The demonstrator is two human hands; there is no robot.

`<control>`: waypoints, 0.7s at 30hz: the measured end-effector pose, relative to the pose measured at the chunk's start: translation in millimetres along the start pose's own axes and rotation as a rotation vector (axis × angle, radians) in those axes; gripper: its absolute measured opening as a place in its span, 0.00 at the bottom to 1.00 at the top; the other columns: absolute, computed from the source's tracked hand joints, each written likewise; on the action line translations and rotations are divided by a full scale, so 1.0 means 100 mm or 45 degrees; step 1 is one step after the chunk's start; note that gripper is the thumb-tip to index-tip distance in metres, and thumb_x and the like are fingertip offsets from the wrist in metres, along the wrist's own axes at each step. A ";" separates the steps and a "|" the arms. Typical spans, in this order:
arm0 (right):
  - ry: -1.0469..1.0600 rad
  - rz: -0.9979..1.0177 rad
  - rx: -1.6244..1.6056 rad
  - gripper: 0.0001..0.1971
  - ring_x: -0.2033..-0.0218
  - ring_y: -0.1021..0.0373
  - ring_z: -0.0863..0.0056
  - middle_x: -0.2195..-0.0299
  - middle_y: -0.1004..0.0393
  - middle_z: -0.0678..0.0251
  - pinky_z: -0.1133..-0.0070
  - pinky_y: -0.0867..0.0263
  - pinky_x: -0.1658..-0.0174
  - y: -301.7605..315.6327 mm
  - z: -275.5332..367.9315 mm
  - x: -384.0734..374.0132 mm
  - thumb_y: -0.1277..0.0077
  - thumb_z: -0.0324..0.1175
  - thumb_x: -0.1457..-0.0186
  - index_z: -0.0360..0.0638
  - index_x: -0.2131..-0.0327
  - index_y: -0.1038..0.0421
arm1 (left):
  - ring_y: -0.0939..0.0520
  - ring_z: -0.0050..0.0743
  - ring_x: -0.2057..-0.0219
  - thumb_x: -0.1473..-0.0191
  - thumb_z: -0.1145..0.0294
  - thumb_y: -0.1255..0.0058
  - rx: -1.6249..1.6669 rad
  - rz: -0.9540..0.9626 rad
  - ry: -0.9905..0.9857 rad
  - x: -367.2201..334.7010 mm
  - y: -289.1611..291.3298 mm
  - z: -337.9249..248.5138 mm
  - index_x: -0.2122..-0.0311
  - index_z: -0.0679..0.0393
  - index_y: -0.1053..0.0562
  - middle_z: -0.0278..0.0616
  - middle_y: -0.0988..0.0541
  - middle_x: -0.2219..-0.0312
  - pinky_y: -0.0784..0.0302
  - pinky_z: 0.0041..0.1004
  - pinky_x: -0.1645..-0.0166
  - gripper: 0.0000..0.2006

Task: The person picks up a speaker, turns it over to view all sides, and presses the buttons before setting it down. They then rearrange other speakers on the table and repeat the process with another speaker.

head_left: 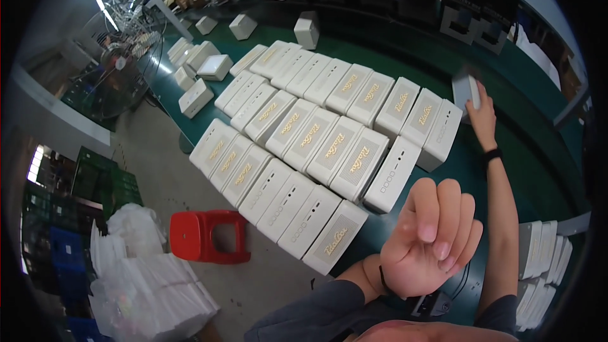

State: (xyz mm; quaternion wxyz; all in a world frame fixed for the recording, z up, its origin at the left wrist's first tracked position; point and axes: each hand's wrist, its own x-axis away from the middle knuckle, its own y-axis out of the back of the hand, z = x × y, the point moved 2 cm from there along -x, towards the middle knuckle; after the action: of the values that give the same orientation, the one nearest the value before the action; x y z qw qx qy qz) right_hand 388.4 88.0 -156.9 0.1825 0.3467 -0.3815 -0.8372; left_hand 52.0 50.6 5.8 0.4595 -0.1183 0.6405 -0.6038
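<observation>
At the far right, my right hand [482, 117] grips a white box-shaped device [466, 92], probably a small speaker, over the dark green belt; it is partly smeared by motion. My left hand [437, 231] is raised close in front of me, palm turned up and fingers curled in, with nothing visible in them. Left of it, rows of white box-shaped speakers [339, 155] stand packed together on the green table. Some show a perforated grille with gold script, others a plain side with a row of rings and small ports. One port-side speaker [392, 174] sits nearest my left hand.
Loose white units [214, 67] lie at the table's far left end, others on the green belt [354, 41] behind. A red stool [209, 235] and white plastic bags [149, 285] are on the floor at left. More white units [538, 250] are stacked at lower right.
</observation>
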 end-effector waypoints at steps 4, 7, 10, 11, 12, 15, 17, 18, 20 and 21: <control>-0.022 0.026 -0.439 0.27 0.56 0.32 0.60 0.53 0.33 0.56 0.67 0.33 0.56 0.37 -0.62 0.44 0.55 0.42 0.48 0.46 0.45 0.43 | 0.35 0.22 0.82 0.43 0.73 0.60 -0.038 -0.003 -0.078 -0.06 -0.01 0.01 0.75 0.54 0.35 0.33 0.34 0.80 0.38 0.22 0.80 0.08; -0.529 0.051 -1.080 0.26 0.56 0.32 0.63 0.53 0.33 0.58 0.68 0.31 0.57 1.02 -0.61 0.80 0.55 0.43 0.47 0.44 0.46 0.42 | 0.36 0.23 0.82 0.42 0.68 0.60 -0.072 0.050 -0.031 -0.05 0.09 0.05 0.74 0.53 0.37 0.34 0.35 0.79 0.38 0.22 0.80 0.08; -0.858 -0.060 -1.871 0.24 0.54 0.33 0.64 0.52 0.34 0.58 0.69 0.28 0.61 1.51 -0.57 1.03 0.58 0.43 0.45 0.42 0.47 0.40 | 0.37 0.24 0.83 0.42 0.66 0.58 -0.182 0.154 -0.032 -0.03 0.06 0.14 0.74 0.52 0.37 0.33 0.36 0.80 0.39 0.22 0.80 0.09; -0.747 0.079 -2.227 0.24 0.53 0.34 0.63 0.52 0.34 0.58 0.68 0.29 0.59 1.59 -0.57 1.03 0.58 0.43 0.44 0.42 0.46 0.41 | 0.37 0.24 0.83 0.43 0.68 0.58 -0.208 0.134 -0.108 -0.01 0.00 0.15 0.74 0.52 0.37 0.33 0.36 0.81 0.39 0.23 0.80 0.08; -0.606 0.222 -2.557 0.24 0.51 0.35 0.63 0.51 0.34 0.58 0.66 0.30 0.57 1.69 -0.60 1.08 0.59 0.43 0.43 0.42 0.46 0.41 | 0.37 0.24 0.83 0.43 0.69 0.57 -0.223 0.101 -0.174 0.00 0.01 0.18 0.75 0.52 0.37 0.32 0.36 0.81 0.39 0.23 0.81 0.08; -0.465 0.005 -2.402 0.24 0.51 0.35 0.65 0.50 0.35 0.58 0.66 0.33 0.52 2.03 0.07 1.21 0.60 0.44 0.42 0.40 0.46 0.41 | 0.36 0.23 0.82 0.44 0.73 0.57 -0.255 0.065 -0.369 0.00 0.04 0.21 0.74 0.53 0.38 0.33 0.36 0.80 0.39 0.24 0.80 0.07; -0.470 -0.502 -2.023 0.25 0.51 0.33 0.67 0.49 0.34 0.56 0.69 0.37 0.49 2.17 0.37 1.27 0.61 0.45 0.41 0.37 0.46 0.41 | 0.36 0.24 0.81 0.43 0.72 0.57 -0.343 0.149 -0.386 -0.01 0.05 0.20 0.73 0.53 0.37 0.34 0.35 0.79 0.37 0.24 0.79 0.06; -0.444 -0.535 -2.019 0.25 0.51 0.33 0.67 0.49 0.34 0.56 0.69 0.37 0.49 2.23 0.38 1.33 0.61 0.45 0.41 0.37 0.46 0.41 | 0.35 0.24 0.80 0.43 0.71 0.58 -0.440 0.199 -0.427 -0.01 0.09 0.22 0.72 0.54 0.37 0.35 0.35 0.77 0.36 0.24 0.78 0.05; -0.381 -0.447 -2.319 0.26 0.52 0.33 0.68 0.50 0.34 0.55 0.72 0.37 0.49 2.25 0.40 1.44 0.62 0.45 0.41 0.36 0.46 0.42 | 0.34 0.24 0.79 0.43 0.70 0.58 -0.544 0.269 -0.468 -0.03 0.13 0.32 0.71 0.55 0.37 0.36 0.35 0.76 0.35 0.24 0.76 0.05; -0.352 -0.385 -2.476 0.26 0.53 0.32 0.68 0.50 0.33 0.55 0.73 0.37 0.49 2.22 0.42 1.47 0.62 0.45 0.41 0.35 0.46 0.42 | 0.33 0.25 0.75 0.43 0.69 0.59 -0.750 0.273 -0.446 -0.04 0.13 0.37 0.67 0.57 0.36 0.38 0.33 0.73 0.34 0.25 0.72 0.04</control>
State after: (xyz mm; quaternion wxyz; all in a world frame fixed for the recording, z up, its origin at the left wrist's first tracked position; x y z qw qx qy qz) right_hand 265.3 -117.5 -32.2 0.2326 -0.0093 0.5012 -0.8334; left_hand 86.7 32.3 1.6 0.5691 -0.2795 0.7075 -0.3122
